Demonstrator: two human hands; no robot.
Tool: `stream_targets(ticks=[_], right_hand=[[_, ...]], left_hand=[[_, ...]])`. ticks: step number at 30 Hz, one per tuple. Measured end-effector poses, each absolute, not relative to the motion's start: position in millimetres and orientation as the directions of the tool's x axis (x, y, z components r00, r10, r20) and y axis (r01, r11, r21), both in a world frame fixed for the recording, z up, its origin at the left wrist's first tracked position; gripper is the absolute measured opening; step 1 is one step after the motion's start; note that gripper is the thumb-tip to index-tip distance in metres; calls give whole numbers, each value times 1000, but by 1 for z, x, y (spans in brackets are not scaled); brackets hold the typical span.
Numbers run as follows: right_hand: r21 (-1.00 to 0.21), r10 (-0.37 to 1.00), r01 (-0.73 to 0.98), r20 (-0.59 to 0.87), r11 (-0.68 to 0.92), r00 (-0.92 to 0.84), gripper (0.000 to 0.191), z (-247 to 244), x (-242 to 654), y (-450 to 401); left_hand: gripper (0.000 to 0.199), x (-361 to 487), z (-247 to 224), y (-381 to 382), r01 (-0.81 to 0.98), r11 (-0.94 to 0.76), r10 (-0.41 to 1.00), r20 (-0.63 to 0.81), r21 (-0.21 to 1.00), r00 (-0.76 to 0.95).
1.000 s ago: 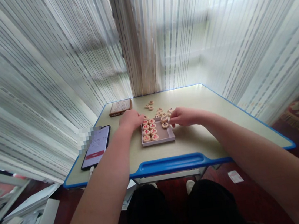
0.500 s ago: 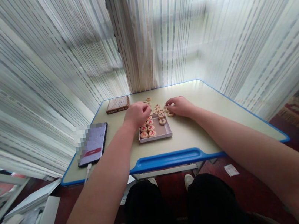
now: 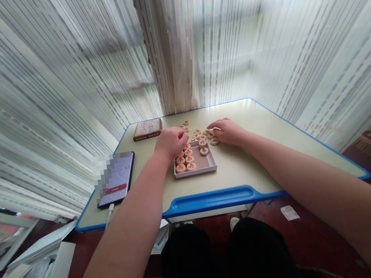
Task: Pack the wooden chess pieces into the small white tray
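A shallow pale box [image 3: 196,172] lies on the table with round Chinese chess pieces inside. Red-marked pieces [image 3: 190,158] fill its left side in columns, while two dark-marked pieces [image 3: 204,151] sit at the upper right. My left hand [image 3: 172,141] is over the box's far left corner, fingers curled together; whatever they may hold is hidden. Loose chess pieces [image 3: 197,132] are scattered just beyond the box. My right hand [image 3: 225,131] rests at the right of this scatter, fingers stretched and apart, close to a few pieces [image 3: 214,141].
A brown patterned box [image 3: 147,129] stands at the table's far left. Nearer, a phone [image 3: 116,179] with a white cable [image 3: 110,210] lies flat. The table has a blue edge with a tray groove [image 3: 213,197]. Curtains [image 3: 171,43] hang behind it.
My right hand has drawn slightly right, and more of the loose pieces beside it show. The left hand stays curled over the box corner. The whole view has shifted a little.
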State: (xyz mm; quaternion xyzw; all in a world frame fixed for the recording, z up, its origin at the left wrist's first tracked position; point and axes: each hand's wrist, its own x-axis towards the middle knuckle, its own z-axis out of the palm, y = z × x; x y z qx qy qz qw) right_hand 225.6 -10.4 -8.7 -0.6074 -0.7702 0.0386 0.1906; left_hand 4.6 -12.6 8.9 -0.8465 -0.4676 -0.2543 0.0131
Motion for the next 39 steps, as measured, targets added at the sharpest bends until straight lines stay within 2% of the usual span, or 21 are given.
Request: stream_targets(ticks=[4, 7, 10, 13, 17, 20, 24, 26, 30, 35, 39], right_hand=[[-317, 964, 933, 249, 170, -91, 38, -5, 234, -10], [-297, 986, 955, 163, 11, 39, 38, 0, 241, -10], [-267, 989, 959, 81, -98, 124, 33, 7, 246, -12], [-296, 992, 950, 48, -96, 115, 31, 14, 244, -18], [-455, 996, 886, -59, -90, 71, 30, 21, 236, -29], [-538, 995, 838, -87, -90, 51, 29, 25, 233, -34], [-564, 993, 823, -114, -67, 2, 36, 27, 232, -37], [-526, 994, 850, -104, -34, -24, 40, 28, 230, -39], [-447, 993, 894, -86, 36, -83, 47, 24, 227, -39], [-422, 970, 880, -7, 219, -244, 37, 16, 228, -34], [-426, 955, 866, -10, 264, -296, 33, 15, 229, -33]], left_hand=[[35, 1, 4, -3, 852, -417, 874, 397, 316, 281], [35, -4, -1, 7, 843, -308, 928, 333, 442, 164], [35, -6, -6, 13, 819, -250, 952, 286, 516, 110], [34, -4, -8, 15, 769, -242, 960, 260, 592, 102], [33, -1, -11, 19, 686, -241, 966, 236, 687, 103], [31, 0, -14, 22, 597, -203, 979, 182, 776, 96], [30, 1, -14, 23, 450, -125, 991, 90, 884, 99], [30, 2, -13, 21, 435, -127, 989, 78, 892, 127], [29, 2, -10, 17, 544, -170, 975, 61, 822, 213], [22, 1, -8, 15, 565, -160, 975, 38, 810, 221], [24, -1, -9, 18, 566, -125, 983, 25, 815, 181]])
